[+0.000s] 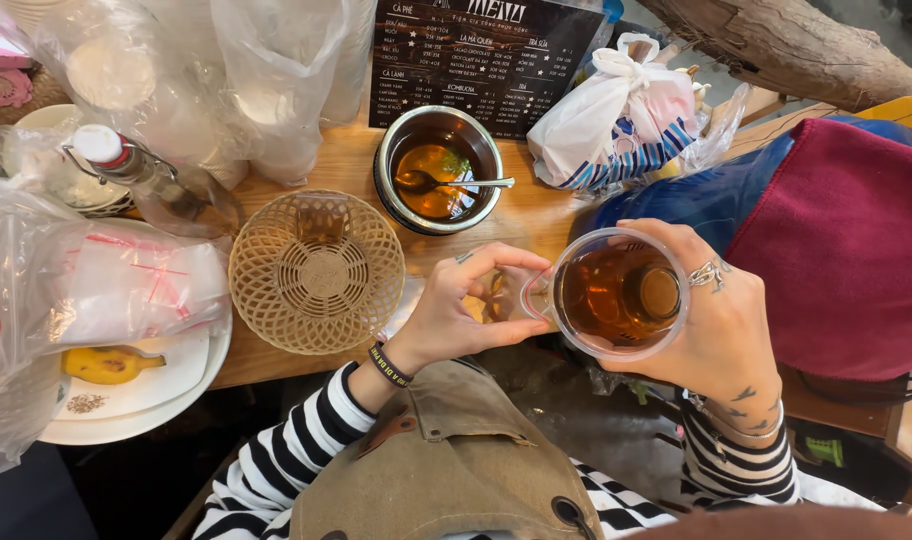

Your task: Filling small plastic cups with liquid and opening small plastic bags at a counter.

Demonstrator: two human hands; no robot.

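My right hand (721, 330) grips a clear plastic pitcher (618, 295) holding amber liquid, tilted leftward with its spout toward my left hand. My left hand (468, 315) curls around a small clear glass (496, 300) at the wooden table's (536, 215) front edge; the glass is mostly hidden by my fingers. Just behind stands a metal pot (441, 170) with amber liquid, some green herb and a spoon (456, 183) resting in it.
A round woven basket (317, 272) lies left of my left hand. A swing-top glass bottle (141, 170), plastic bags, white plates and a banana (108, 364) fill the left side. A dark menu board (486, 55), a tied white bag (621, 115) and maroon cloth (841, 245) sit behind and right.
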